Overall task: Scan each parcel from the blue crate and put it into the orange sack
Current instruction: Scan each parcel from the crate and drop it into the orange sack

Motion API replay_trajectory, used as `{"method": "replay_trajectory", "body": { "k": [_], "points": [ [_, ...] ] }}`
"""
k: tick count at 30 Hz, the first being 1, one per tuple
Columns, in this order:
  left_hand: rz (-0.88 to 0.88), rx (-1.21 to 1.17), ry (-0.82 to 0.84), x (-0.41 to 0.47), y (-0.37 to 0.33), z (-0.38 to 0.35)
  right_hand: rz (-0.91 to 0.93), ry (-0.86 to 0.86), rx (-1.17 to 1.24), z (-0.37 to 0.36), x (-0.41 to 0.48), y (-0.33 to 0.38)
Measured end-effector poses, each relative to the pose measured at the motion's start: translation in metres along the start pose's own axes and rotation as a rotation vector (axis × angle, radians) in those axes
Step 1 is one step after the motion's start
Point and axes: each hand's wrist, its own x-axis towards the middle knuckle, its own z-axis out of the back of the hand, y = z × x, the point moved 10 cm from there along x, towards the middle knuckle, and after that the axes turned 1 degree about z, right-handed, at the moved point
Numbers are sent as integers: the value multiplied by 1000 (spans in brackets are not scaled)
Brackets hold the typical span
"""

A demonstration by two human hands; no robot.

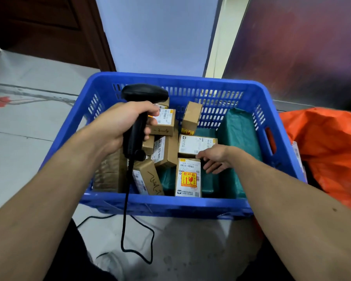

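The blue crate (170, 205) stands on the floor in front of me and holds several brown cardboard parcels and teal bagged parcels. My left hand (120, 124) grips a black barcode scanner (138, 110) above the crate's left half, its head pointing right. My right hand (215, 158) reaches into the crate with relaxed fingers, its fingertips at the top edge of a small box with a yellow-and-red fragile sticker (187, 177), holding nothing. Beside the crate, at the right edge of the view, lies the orange sack (328, 142).
The scanner's black cable (126, 224) hangs down over the crate's near wall and loops on the floor. A large teal parcel (239, 134) leans against the crate's right side. A dark door and a white wall stand behind the crate.
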Motion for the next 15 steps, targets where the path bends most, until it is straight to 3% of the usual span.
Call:
{"method": "replay_trajectory", "body": {
  "k": [5,15],
  "points": [
    [-6,-8,8,5,0,1,-41,26,7,-29,30,-16],
    [-11,22,19,4,0,11,-100,88,295,-44,41,-31]
  ]
}}
